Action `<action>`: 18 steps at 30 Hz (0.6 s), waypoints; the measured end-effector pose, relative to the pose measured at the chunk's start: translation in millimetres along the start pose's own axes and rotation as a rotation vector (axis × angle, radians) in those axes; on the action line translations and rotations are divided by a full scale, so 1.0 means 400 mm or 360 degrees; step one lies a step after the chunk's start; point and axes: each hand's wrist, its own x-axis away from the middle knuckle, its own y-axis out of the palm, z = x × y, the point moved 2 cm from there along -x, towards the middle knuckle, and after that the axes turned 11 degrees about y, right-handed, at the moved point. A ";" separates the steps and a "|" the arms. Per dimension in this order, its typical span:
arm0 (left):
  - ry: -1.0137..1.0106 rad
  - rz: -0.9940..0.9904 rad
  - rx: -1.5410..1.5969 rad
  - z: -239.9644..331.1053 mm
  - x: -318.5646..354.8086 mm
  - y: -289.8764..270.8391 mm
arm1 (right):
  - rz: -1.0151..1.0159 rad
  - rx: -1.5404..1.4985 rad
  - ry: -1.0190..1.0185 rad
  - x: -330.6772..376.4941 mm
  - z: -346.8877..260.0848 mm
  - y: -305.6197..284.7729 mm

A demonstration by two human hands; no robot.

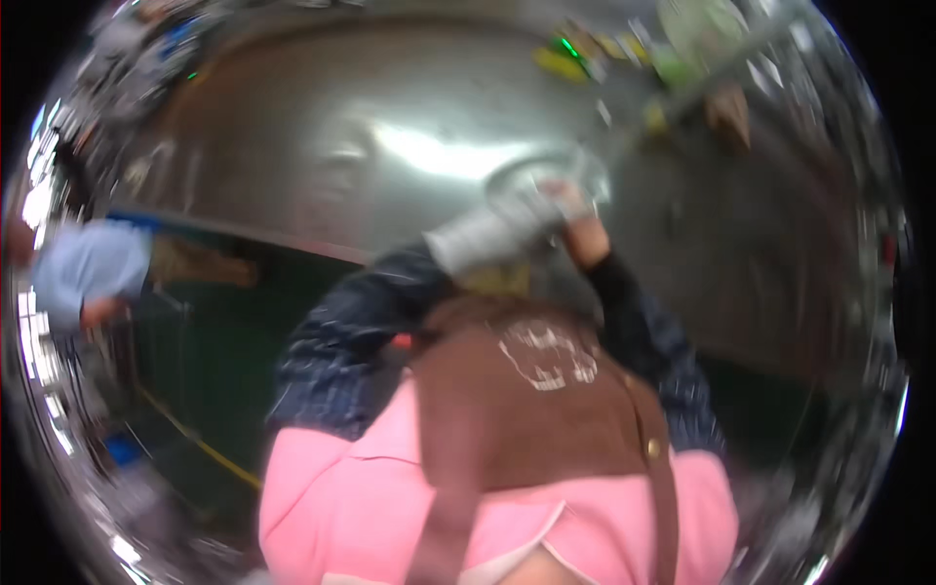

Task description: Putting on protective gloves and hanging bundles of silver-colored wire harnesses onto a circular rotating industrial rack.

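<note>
Right hand point(585, 237): raised in front of the chest, bare at the wrist above a dark sleeve; its fingers wrap the upper end of a grey-white cloth. Blur hides how tightly they close, but the cloth is clearly held.
Left hand: I cannot tell its state; the left forearm in a dark blue sleeve point(341, 341) bends up toward the lower end of the cloth, and the hand itself is lost behind the cloth and the blur.
Grey-white cloth point(497, 229): a bunched, roll-like bundle slanting from lower left to upper right, its upper end in the right hand, its lower end just over the left sleeve. It hangs in front of the table, close to the chest.
Table point(322, 146): a broad, shiny metal surface curving across the upper half of the view, with a bright glare patch just above the cloth.
Clothing: a brown apron point(526, 409) over a pink garment point(341, 497) fills the lower middle.
Other person: a light blue sleeve point(88, 268) at the left edge, well apart from the hands.
Far edge: small yellow and green items point(565, 54) on the table's far side, too blurred to identify.
</note>
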 end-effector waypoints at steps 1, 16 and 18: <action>0.0008 0.0042 -0.0136 0.041 -0.002 -0.031 | -0.0086 -0.0158 0.0068 -0.003 -0.014 0.008; -0.0288 -0.0909 0.0329 0.108 -0.022 0.205 | -0.0267 0.0558 -0.0131 0.076 0.089 -0.038; -0.0414 -0.1021 0.0508 0.133 -0.041 0.208 | -0.0184 0.0934 -0.0519 0.100 0.072 -0.015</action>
